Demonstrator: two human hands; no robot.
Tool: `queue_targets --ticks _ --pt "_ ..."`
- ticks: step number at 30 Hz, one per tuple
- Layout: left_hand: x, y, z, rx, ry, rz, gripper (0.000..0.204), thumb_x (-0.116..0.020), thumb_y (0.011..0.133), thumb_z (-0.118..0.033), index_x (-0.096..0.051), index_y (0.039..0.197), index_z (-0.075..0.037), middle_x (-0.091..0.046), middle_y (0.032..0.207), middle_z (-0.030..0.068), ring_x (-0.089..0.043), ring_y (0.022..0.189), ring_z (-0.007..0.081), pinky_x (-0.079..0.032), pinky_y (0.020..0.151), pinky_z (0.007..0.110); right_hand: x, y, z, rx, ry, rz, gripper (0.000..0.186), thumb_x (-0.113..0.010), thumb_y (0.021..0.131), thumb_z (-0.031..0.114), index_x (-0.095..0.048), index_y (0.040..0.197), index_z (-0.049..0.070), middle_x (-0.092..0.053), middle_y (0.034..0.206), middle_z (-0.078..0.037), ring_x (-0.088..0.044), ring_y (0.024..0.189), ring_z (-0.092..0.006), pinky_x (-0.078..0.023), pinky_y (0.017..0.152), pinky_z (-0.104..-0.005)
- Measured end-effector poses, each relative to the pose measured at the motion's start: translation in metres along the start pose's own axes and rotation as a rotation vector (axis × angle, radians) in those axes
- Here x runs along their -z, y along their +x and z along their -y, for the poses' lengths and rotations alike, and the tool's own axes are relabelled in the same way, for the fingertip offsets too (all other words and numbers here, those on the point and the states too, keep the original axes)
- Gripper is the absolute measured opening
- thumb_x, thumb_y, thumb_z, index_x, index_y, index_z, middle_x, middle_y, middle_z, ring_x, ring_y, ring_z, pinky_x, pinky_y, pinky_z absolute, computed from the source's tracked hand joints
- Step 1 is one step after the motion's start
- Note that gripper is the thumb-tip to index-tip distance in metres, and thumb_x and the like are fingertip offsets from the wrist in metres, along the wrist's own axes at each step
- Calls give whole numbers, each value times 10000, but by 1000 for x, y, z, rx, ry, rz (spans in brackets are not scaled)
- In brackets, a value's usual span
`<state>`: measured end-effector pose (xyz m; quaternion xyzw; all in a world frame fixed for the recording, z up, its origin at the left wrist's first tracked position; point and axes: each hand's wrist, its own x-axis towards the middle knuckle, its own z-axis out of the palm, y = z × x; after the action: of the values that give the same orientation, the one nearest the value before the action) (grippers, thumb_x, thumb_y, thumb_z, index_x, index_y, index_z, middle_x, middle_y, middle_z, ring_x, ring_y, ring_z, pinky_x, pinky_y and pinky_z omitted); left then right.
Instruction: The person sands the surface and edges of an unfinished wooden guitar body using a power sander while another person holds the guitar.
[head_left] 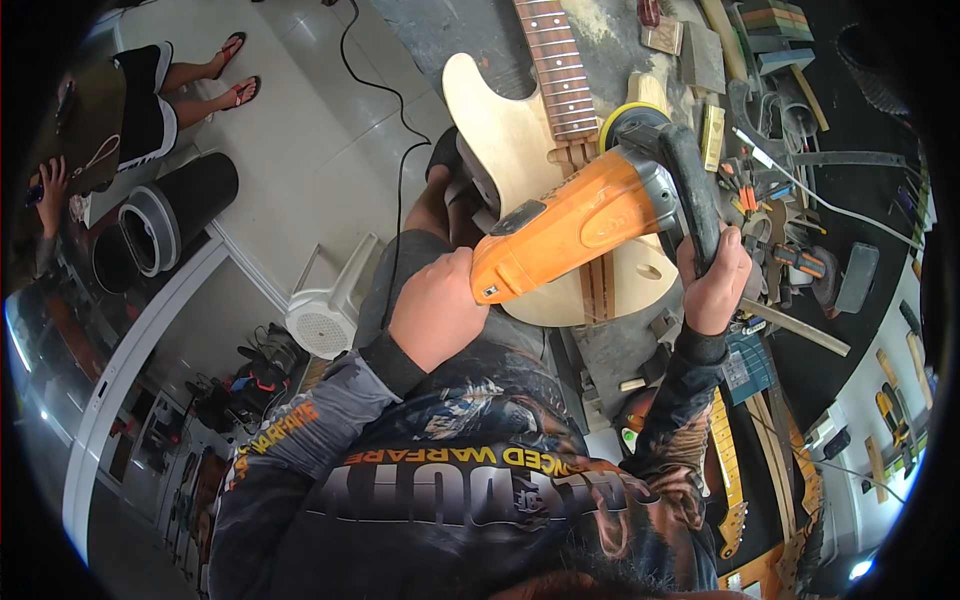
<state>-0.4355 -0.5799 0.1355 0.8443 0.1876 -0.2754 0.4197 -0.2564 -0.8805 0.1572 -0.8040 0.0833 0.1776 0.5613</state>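
Note:
An orange disc sander (pixel 575 225) lies slantwise across the middle, over a pale unfinished electric guitar body (pixel 500 112). My left hand (pixel 437 312) is closed round the sander's rear end. At the other end, my right hand (pixel 718 285) grips the black loop handle (pixel 690 195). The sander's round pad (pixel 632 118) shows a yellow edge beside the dark fretboard (pixel 560 75) of the guitar's neck. Whether the pad touches the wood cannot be seen. The sander hides much of the guitar's middle, where dark stripes run through the pale wood.
Wood blocks (pixel 702 58), hand tools and a white cable (pixel 800 185) crowd the bench at right. A black cord (pixel 402 150) hangs at left. Beyond it are a white plastic chair (pixel 325 312), a black bin (pixel 200 195) and another person's legs (pixel 200 95). A maple guitar neck (pixel 730 470) is lower right.

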Motion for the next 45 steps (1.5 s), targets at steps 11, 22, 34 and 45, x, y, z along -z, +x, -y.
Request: queue_targets --ticks 11,22,34,45 --pt "-1 4 -9 5 -28 -27 248 -761 921 -119 -642 1107 -7 -739 1037 262 -712 1021 508 -575 890 585 -15 15 17 30 -36 -15 598 -447 1206 514 -644 1001 -13 -582 708 -18 -480 583 -86 -329 551 -254" --pt "-2 5 -13 -77 45 -19 230 -753 924 -111 -616 1076 -6 -740 1003 237 -737 969 477 -595 856 567 22 1 -3 27 -44 50 606 -522 1173 528 -719 1081 -38 -656 827 -35 -556 626 -96 -409 540 -244" --pt "16 22 -16 -115 105 -15 231 -755 907 -116 -622 1062 -8 -744 981 230 -746 964 472 -606 840 560 49 23 -35 -204 179 52 767 -801 883 -213 -474 1548 -14 -725 1026 -155 -630 707 -298 -515 659 -392" --pt "34 40 -18 -83 83 -43 212 -738 917 -123 -637 1059 -3 -752 989 243 -752 954 476 -611 836 567 -7 34 16 64 -123 -58 502 -440 1215 334 -720 1082 -61 -573 704 -1 -519 587 -91 -411 571 -270"
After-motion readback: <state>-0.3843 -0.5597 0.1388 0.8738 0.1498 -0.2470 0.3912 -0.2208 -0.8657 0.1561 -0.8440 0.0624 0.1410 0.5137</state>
